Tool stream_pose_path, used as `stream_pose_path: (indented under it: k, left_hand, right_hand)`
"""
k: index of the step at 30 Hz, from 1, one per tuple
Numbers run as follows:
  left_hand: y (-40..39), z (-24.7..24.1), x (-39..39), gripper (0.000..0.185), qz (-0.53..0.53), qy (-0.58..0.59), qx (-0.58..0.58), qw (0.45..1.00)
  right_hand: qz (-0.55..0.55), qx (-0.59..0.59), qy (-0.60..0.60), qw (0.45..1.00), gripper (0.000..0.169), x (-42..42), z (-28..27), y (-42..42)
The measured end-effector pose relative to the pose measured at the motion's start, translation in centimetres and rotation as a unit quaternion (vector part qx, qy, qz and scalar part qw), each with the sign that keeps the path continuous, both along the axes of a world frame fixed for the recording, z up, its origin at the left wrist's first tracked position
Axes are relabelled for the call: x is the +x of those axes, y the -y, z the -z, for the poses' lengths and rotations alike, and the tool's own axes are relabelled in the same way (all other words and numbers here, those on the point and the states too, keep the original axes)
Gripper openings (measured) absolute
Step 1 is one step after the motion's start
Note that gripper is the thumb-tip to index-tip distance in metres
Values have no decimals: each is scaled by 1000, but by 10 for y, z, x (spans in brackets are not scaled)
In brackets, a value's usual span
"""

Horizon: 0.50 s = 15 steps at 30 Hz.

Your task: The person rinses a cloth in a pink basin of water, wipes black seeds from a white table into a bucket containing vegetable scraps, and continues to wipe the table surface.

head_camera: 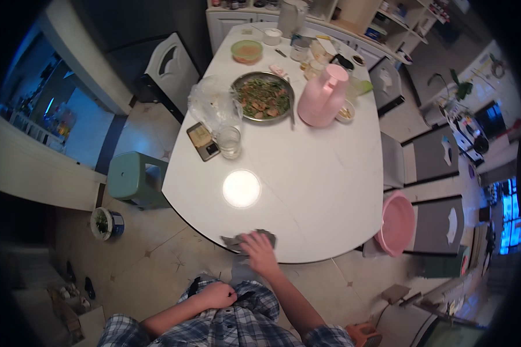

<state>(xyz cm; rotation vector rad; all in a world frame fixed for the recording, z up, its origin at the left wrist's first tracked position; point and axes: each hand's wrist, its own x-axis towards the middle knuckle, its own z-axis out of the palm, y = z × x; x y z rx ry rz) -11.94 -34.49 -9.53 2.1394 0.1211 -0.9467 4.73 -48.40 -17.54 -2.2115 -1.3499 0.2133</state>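
Observation:
My right hand (258, 253) lies over a crumpled grey cloth (267, 236) at the near edge of a white marble-patterned table (312, 195). Its fingers are spread across the cloth and press it against the tabletop. My left hand (219, 296) is held at my waist, against a plaid shirt, with its fingers curled. A black strap (245, 296) shows beside it; whether the fingers grip this strap is unclear. Ahead of the cloth, a round lamp reflection glares on the table.
Left on the table are a smartphone (203, 142), a glass jar (229, 142) and a plastic bag (215, 102). Behind them sits a steel pan of food (262, 97); a pink thermos jug (323, 97) stands to its right. A green stool (130, 178) and pink basin (397, 223) flank the table.

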Motion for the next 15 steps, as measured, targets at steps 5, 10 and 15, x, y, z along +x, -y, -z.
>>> stream_pose_path:
  k: [5, 10, 15]
  left_hand:
    - [17, 7, -14, 45, 17, 35, -56, 998]
    - [3, 12, -58, 48, -56, 113, -72, 989]
    - [-46, 56, -176, 36, -208, 122, 38, 970]
  right_hand:
    - [404, 91, 127, 901, 22, 6, 4, 141]
    - [652, 144, -381, 639, 26, -61, -17, 251]
    - [554, 248, -698, 380, 51, -226, -3, 266]
